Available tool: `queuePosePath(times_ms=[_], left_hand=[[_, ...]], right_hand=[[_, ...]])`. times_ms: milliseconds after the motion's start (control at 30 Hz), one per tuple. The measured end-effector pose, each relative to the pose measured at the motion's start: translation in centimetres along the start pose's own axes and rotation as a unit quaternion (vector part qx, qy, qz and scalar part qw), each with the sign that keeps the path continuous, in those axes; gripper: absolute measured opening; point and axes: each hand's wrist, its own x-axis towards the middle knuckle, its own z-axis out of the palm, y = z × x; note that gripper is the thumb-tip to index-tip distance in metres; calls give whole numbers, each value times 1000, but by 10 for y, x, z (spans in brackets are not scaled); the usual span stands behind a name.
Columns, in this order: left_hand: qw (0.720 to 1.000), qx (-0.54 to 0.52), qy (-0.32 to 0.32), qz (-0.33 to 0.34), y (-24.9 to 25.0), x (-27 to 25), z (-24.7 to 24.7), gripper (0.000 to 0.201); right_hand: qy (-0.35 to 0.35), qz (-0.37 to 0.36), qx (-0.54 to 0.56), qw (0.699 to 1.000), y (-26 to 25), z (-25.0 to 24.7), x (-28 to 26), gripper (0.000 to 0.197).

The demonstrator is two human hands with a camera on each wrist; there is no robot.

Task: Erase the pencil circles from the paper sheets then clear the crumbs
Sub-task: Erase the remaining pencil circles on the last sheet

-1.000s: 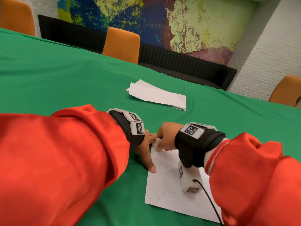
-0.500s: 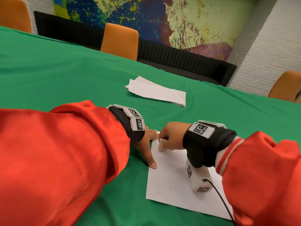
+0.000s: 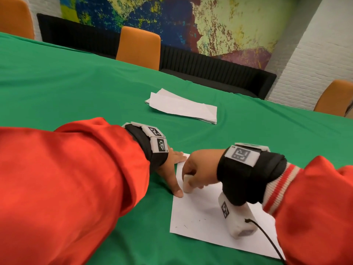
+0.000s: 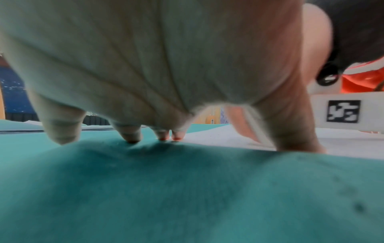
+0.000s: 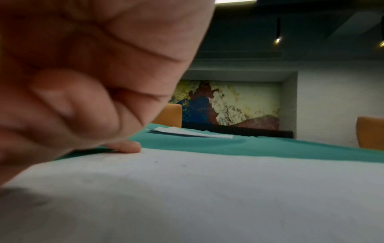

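Sliding nearer along the sheet's left edge since a second ago, the right hand [image 3: 198, 169] now works its white eraser [image 3: 187, 183] just beside the left thumb, where earlier it rubbed at the far corner. Nearest the viewer, two red sleeves [image 3: 76, 184] reach in over the green tablecloth [image 3: 76, 88]. On the near right lies the paper sheet [image 3: 202, 219], with a few dark crumbs [image 3: 185, 226] scattered toward its near left corner. The right hand's fingers are curled around the eraser, pinching it and pressing its lower end onto the paper; a black wrist strap with a white marker block [image 3: 236, 220] hangs below that wrist, trailing a black cable [image 3: 267, 240]. The left hand [image 3: 172, 169] is spread flat, fingers straight, its thumb tip on the sheet's left edge and one fingertip touching the far corner, while the left wrist view shows the other fingertips [image 4: 133, 136] planted on the cloth. Farther back, in the middle of the table, rests a loose stack of white papers [image 3: 183, 107]. Beyond the table's far edge stand orange chairs [image 3: 138, 47], a black bench [image 3: 210, 73] and a colourful mural [image 3: 172, 18] on the white brick wall.
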Motion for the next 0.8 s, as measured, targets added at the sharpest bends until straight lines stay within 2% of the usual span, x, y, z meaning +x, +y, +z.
queuePosePath(times_ms=[67,267,500,667,800], left_hand=[[1000,5,-1,-3,0,0,0,106],[1000,-3,1,2,0,-1,0,104],[1000,14,-9,-11,-1,3,1,109],[1000,-5,6,-7,-1,0,-1,106],[999,-13,21,-34,-1,2,0,106]], right_hand=[[-5,1,-9,1000,-2,0,-1,20],[51,46,-5,998,10,-7,11,16],[-6,-9,-16,1000,-4,2,-8,21],[58,38,7,998,11,-2,2,20],[109,70,57,990,23,-3,8,18]])
